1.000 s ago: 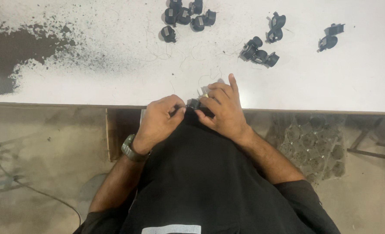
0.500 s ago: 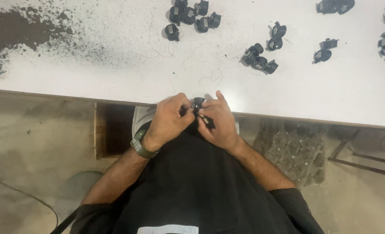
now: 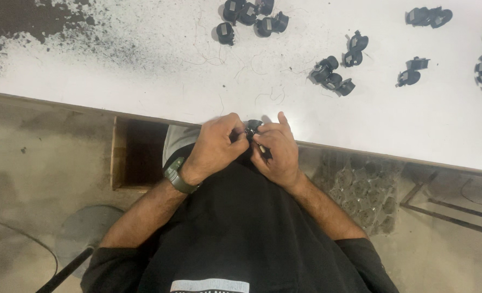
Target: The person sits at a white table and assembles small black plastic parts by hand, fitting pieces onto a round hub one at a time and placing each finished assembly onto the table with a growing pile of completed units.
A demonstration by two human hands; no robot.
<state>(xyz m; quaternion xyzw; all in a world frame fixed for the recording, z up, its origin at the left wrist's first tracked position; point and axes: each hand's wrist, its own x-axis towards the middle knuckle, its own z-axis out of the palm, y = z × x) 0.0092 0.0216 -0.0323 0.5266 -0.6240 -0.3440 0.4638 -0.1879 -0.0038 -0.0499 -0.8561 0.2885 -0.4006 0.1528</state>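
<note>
Left hand point(image 3: 215, 145) and right hand point(image 3: 276, 152) meet at the near edge of the white tabletop point(image 3: 143, 76), fingers point(image 3: 240, 132) pinching one small black plastic part point(image 3: 253, 128) between them

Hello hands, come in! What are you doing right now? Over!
Left hand and right hand both pinching one small black part at the white table edge. More black parts lie beyond, untouched. Nothing in the way.

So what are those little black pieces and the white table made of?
The small black part pinched between the left hand and right hand looks like moulded plastic: dark with a dull sheen, though mostly hidden. The loose black parts look the same. The white table seems a painted or laminated board, matte, with its coating worn to dark patches at the left.
</note>
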